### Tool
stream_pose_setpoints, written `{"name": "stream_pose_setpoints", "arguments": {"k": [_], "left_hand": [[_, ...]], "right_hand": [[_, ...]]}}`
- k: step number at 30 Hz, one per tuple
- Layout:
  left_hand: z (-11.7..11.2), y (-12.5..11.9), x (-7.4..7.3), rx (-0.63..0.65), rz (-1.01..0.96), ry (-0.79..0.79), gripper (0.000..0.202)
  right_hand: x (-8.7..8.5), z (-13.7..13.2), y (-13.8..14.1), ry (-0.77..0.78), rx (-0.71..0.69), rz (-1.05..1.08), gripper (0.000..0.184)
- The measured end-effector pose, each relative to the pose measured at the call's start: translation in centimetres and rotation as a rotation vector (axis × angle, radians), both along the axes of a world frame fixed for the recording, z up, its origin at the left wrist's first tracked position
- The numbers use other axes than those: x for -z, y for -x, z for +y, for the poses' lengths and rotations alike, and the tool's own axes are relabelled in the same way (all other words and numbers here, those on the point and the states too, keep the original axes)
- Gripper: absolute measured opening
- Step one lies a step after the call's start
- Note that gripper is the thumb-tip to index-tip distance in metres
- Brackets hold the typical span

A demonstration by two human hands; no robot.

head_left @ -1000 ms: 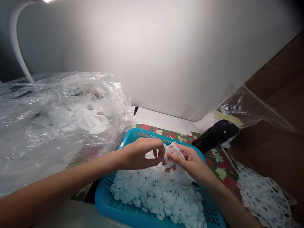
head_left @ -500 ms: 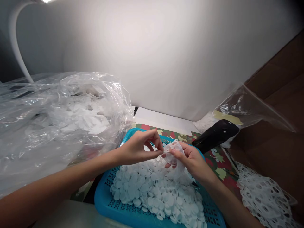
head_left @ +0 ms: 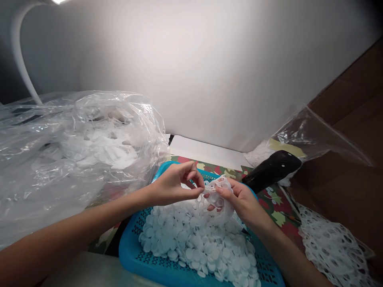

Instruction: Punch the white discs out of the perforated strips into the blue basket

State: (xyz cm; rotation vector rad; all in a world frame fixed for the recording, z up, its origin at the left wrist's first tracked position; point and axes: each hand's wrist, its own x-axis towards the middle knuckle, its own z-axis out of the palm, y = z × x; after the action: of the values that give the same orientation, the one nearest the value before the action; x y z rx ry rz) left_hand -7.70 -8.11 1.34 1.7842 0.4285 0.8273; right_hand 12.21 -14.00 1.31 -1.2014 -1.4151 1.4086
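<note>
2 hands hold a punched white sheet [head_left: 220, 187] over a blue basket [head_left: 131, 255].
Grip of left hand [head_left: 173, 186] pinched on the sheet's edge; right hand [head_left: 243, 201] clamped on its other side, above the white discs [head_left: 194, 239] heaped in the basket.

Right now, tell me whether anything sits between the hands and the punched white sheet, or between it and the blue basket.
Nothing visible does. Left hand and right hand both pinch the punched white sheet directly; it hangs over the white discs heaped in the blue basket.
</note>
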Motion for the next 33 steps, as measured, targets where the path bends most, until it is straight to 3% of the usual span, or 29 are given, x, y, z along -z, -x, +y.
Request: {"name": "stream_pose_setpoints", "arguments": {"k": [5, 18, 21, 24, 28, 33], "left_hand": [[0.59, 0.12, -0.03, -0.041, -0.054, 0.104, 0.034], [0.53, 0.04, 0.13, 0.038, -0.074, 0.165, 0.028], [0.35, 0.07, -0.01, 0.043, 0.003, 0.074, 0.019], [0.17, 0.19, -0.26, 0.005, 0.115, -0.135, 0.010], [-0.01, 0.27, -0.45, 0.002, 0.194, -0.354, 0.009], [-0.12, 0.10, -0.14, -0.038, 0.188, -0.474, 0.009]], "right_hand": [[0.07, 0.35, -0.51, -0.010, 0.159, 0.032, 0.020], [-0.11, 0.54, -0.37, 0.054, 0.179, 0.082, 0.022], [-0.02, 0.54, -0.35, 0.053, 0.199, 0.082, 0.024], [-0.04, 0.46, -0.26, 0.058, 0.226, 0.078, 0.025], [-0.10, 0.29, -0.23, 0.042, 0.130, 0.084, 0.027], [0.05, 0.26, -0.36, 0.034, 0.075, 0.043, 0.032]]}}
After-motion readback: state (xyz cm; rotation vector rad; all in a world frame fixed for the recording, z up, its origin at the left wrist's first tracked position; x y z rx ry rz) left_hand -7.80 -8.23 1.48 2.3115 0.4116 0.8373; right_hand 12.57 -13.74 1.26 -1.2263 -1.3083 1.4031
